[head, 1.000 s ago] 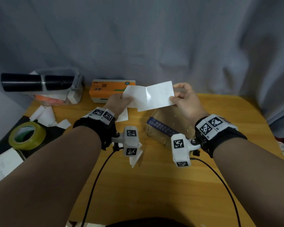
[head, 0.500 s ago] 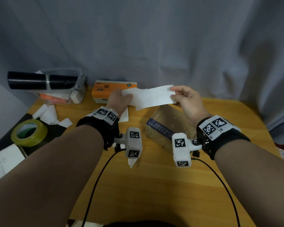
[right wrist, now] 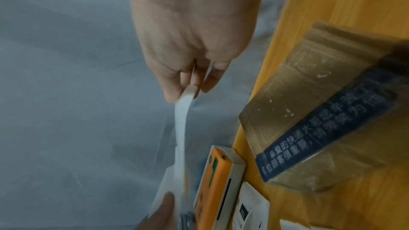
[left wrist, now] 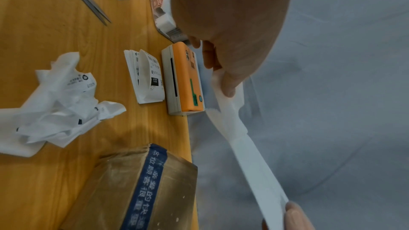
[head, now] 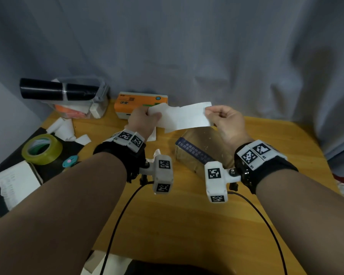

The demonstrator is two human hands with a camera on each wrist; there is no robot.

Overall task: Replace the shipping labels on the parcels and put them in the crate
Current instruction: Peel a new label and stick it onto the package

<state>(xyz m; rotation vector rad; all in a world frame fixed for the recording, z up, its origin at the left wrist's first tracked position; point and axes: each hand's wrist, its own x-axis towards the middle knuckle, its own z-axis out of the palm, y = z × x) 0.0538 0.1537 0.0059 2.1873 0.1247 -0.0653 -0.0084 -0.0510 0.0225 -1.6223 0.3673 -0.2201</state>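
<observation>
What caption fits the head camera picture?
Left hand and right hand pinch a white label above the parcel.

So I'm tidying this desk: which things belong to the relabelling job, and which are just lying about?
In use:
- white label, pinched by left hand and right hand
- taped brown parcel
- orange label printer

Lying about:
- yellow-green tape roll
- scissors
- crumpled paper
- black roll

Bare table (head: 179,225) before parcel (head: 203,151)

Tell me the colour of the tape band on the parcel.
Dark blue with white printed characters across the brown parcel; clearest in the right wrist view.
</observation>
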